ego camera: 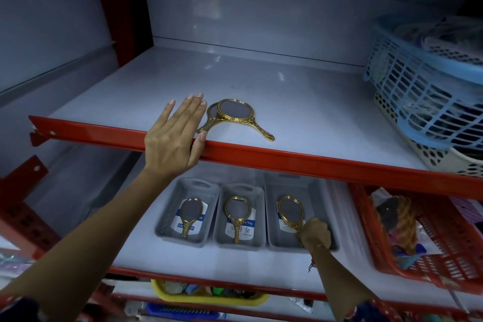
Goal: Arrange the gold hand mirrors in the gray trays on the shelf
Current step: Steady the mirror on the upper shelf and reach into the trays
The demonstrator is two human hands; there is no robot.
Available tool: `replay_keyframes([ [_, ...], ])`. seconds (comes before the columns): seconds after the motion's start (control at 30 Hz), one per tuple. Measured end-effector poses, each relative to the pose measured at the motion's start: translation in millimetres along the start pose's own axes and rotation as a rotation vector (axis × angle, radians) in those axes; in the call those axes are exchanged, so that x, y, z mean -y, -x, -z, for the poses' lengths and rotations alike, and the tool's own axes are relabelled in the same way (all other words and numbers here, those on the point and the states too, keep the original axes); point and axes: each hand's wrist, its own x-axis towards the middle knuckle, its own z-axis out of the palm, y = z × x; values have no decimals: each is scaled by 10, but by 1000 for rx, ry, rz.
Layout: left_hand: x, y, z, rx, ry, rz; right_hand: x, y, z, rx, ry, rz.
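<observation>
Three gray trays stand side by side on the lower shelf: left tray [167, 213], middle tray [258, 206], right tray [271, 191]. Each holds one gold hand mirror: left mirror [190, 213], middle mirror [237, 213], right mirror [290, 212]. My right hand [315, 232] is in the right tray, closed on the handle of its mirror. On the upper shelf two more gold mirrors [235, 114] lie overlapping near the front edge. My left hand [175, 138] rests flat, fingers spread, on the red shelf edge just left of them, holding nothing.
The upper shelf [313, 162] has a red front lip. Stacked blue and cream baskets [423, 91] fill its right end. A red basket [439, 251] with goods sits right of the gray trays. A yellow tray [209, 295] lies on the shelf below.
</observation>
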Motion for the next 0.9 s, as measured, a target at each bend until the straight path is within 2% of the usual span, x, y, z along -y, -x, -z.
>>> replay_keyframes([
  [0.37,17,-7,-28,-7,0,-11,97,36,81,34,-36,9],
  [0.57,16,-3,-9,16,14,3,278,202,426,42,-120,119],
  [0.67,13,0,12,46,33,18,458,499,786,156,-134,202],
  [0.77,2,-3,30,65,57,32,669,883,1180,414,-336,251],
  [0.9,-1,-6,66,91,87,49,1088,1443,1806,574,-529,368],
])
